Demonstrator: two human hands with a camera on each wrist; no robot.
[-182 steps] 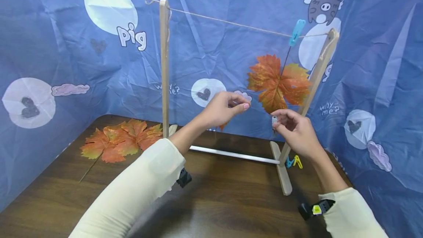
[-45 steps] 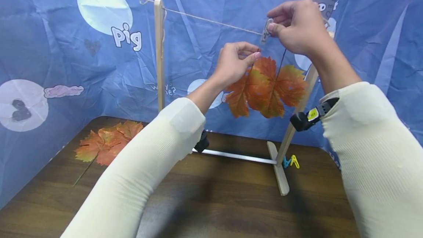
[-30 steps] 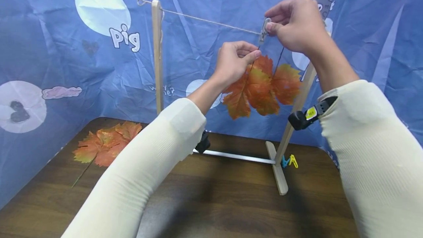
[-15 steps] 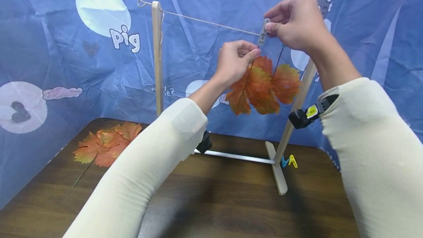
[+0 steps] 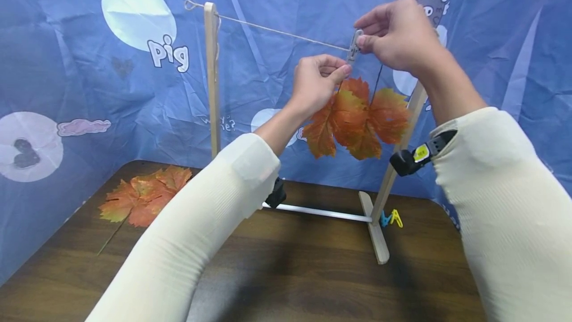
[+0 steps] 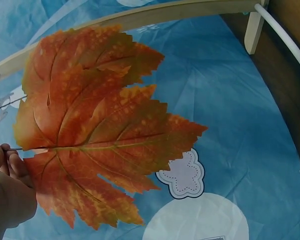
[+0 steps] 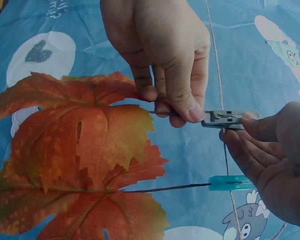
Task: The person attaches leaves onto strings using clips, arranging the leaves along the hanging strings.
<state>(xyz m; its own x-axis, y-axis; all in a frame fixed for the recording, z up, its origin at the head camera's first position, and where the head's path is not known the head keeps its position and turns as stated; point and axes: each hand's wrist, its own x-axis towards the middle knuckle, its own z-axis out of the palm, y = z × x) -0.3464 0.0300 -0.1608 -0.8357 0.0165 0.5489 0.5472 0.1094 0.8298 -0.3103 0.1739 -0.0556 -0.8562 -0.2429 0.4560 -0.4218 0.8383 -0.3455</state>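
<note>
At the far left of the table (image 5: 335,272) lies a cluster of orange leaves (image 5: 145,195), overlapping so that their count cannot be told, with a stem (image 5: 109,238) pointing to the near side. Right of it stands the left post (image 5: 211,78), from which a cord (image 5: 281,32) runs to the right. The left hand (image 5: 316,81) pinches the stem of 1 held leaf (image 6: 90,150) between thumb and fingers, just below the cord; the blade hangs down, partly over its neighbour. Just to the right, the right hand (image 5: 399,36) grips the handle end of a gray clip (image 7: 222,118), whose body crosses the cord beside the left fingertips. Whether its jaws have the cord or the stem cannot be told. Farther right, 1 hanging leaf (image 5: 386,118) is suspended by a turquoise clip (image 7: 229,183) near the right post (image 5: 402,143); 1 blue clip (image 5: 385,219) and 1 yellow clip (image 5: 395,218) rest beside its foot. The step in hand seems to be fastening the 2nd leaf to the cord; the next move probably calls for seating stem and cord together in the clip before either grip loosens.
</note>
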